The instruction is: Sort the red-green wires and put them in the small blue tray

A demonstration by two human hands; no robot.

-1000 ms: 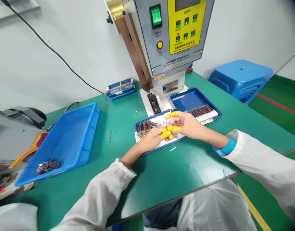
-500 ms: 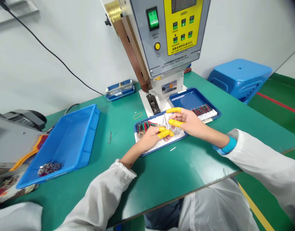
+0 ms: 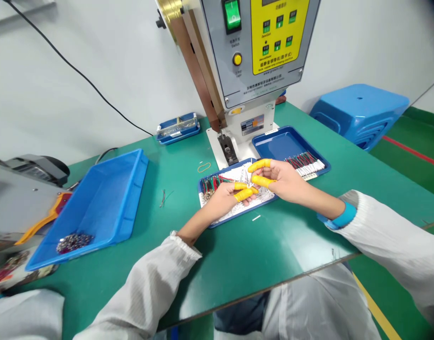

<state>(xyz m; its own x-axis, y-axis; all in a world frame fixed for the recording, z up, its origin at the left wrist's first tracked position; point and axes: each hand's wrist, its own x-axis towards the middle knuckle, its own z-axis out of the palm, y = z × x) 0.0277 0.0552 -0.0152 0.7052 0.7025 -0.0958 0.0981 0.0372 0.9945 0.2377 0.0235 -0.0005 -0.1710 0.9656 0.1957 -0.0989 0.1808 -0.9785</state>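
My left hand is over the blue-rimmed tray, its yellow-covered thumb and forefinger closed on a thin wire with a white end. Close by on the right, my right hand is curled, with yellow covers on its thumb and forefinger. Those two tips come near each other beside the wire; what lies between them is too small to make out. Under the hands, the tray holds many small white tubes and a bunch of red, green and black wires with metal ends.
Behind the tray stands a crimping machine. A second blue tray holds wires with white sleeves. At left, a large blue bin contains metal-tipped pieces. A loose wire, a rubber band and a white tube lie on the table.
The view has tilted and shifted slightly. The thumb and forefinger of my right hand have come closer together by the wire; my left hand keeps its pinch.
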